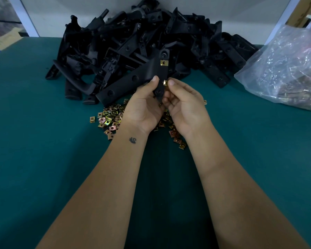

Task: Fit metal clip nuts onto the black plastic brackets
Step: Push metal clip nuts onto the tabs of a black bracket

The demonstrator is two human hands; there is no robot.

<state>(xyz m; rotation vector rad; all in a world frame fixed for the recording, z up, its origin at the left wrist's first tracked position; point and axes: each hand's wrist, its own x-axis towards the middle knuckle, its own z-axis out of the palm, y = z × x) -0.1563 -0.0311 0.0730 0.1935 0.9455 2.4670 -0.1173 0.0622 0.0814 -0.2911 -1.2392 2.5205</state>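
My left hand (144, 106) grips a black plastic bracket (162, 72) and holds it upright above the table. One brass-coloured clip nut (163, 62) sits on the bracket's upper part. My right hand (183, 103) pinches a second clip nut (165, 83) between thumb and fingers, right against the bracket's right edge at mid height. A loose heap of clip nuts (109, 119) lies on the green table under both hands. A big pile of black brackets (133, 42) fills the far middle of the table.
A clear plastic bag (285, 69) full of small metal parts lies at the far right. The green table top (43, 159) spreads out on both sides of my forearms. A white wall stands behind the bracket pile.
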